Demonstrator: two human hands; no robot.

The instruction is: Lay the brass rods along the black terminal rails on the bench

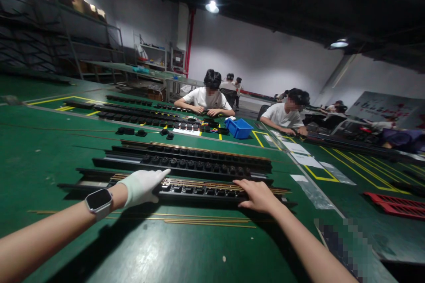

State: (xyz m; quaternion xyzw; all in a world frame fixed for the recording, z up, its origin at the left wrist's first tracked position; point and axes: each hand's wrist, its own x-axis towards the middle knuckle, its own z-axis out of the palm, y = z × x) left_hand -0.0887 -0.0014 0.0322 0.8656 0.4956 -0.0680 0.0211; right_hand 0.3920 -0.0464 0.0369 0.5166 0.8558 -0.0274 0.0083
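My left hand, in a pale glove, reaches over the nearest long black channel. Its fingers are stretched out and its thumb is apart, at the near side. Farther right, my bare right hand lies over the same channel, fingers extended onto thin brass-coloured rods and thumb at the near edge. The rods lie lengthwise above a row of black parts inside the channel. Behind it is another black channel with a row of round black parts. Whether either hand presses on the rods cannot be made out.
Loose brass-coloured rods lie on the green table before me. Beyond are small black blocks, black strips and a blue bin. Two people work across the table. A red slatted piece lies right.
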